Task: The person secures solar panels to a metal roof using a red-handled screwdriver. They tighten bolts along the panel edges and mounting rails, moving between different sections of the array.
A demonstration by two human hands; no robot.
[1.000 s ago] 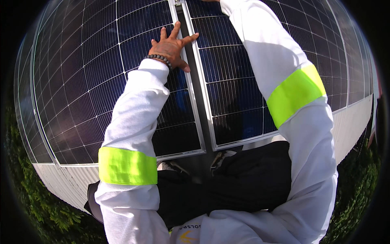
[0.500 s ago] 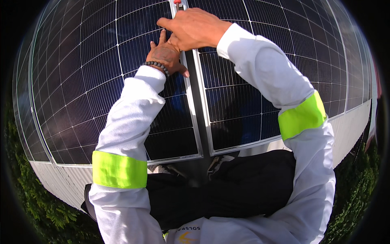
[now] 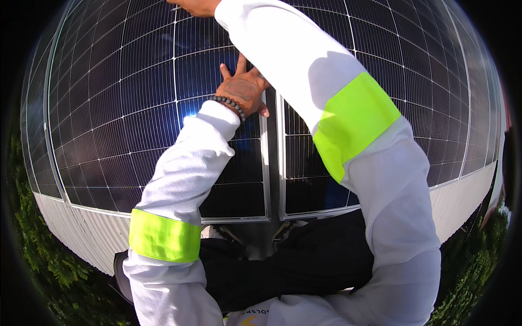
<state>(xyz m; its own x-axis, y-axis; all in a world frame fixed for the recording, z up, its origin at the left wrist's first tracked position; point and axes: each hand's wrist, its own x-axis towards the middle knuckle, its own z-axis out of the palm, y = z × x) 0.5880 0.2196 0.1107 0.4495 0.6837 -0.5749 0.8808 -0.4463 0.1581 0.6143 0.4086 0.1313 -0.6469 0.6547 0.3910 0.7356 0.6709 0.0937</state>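
Touching LH solar panel (image 3: 136, 130) w/ L hand (image 3: 242, 91), spread wide, palm-down, close to gap (image 3: 275, 168) btwn it and RH panel (image 3: 310, 196). Can't tell grip of R hand (image 3: 197, 5) (partly cut off at top edge). Best press flat w/ even wt, clear of R sleeve (image 3: 283, 57).

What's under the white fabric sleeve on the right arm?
The sleeve crosses the dark, silver-framed solar panel on the right and partly hides the bare left hand. The upper stretch of the narrow dark gap between panels is covered; anything there cannot be seen.
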